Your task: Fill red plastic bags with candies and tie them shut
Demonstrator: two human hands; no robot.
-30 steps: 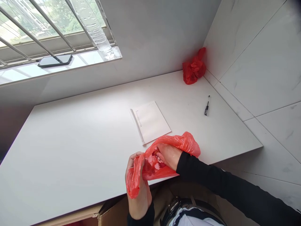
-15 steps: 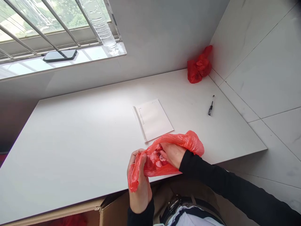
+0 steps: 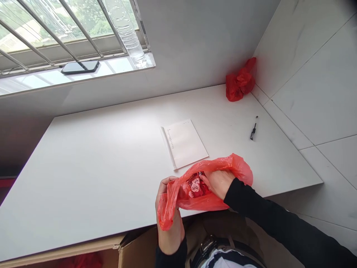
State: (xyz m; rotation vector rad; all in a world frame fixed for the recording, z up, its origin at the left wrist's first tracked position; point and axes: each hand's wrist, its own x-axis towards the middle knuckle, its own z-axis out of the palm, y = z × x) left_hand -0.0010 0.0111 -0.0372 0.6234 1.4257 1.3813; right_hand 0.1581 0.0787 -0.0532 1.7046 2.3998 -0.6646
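Note:
A thin red plastic bag (image 3: 203, 204) is held over the table's front edge, its mouth facing up. My left hand (image 3: 175, 227) grips the left side of the bag, its fingers partly hidden behind the plastic. Reaching into the mouth, my right hand (image 3: 221, 183) has its fingers curled on the contents. Small shiny red packets (image 3: 196, 187) with pink-and-white printed labels show inside, by the right fingertips. The bag hides some of those fingers and the lower contents.
A thin white booklet (image 3: 188, 145) lies on the white table (image 3: 106, 167) just beyond the bag. Farther right are a pen (image 3: 253, 132) and another red plastic bag (image 3: 240, 85) in the corner. A phone (image 3: 80, 67) and clear bottle (image 3: 134, 48) are on the windowsill. Below is an open cardboard box (image 3: 139, 249).
My right hand has shifted rightward inside the bag, uncovering more of the printed packets. The bag's mouth is wider. The whole view has shifted slightly.

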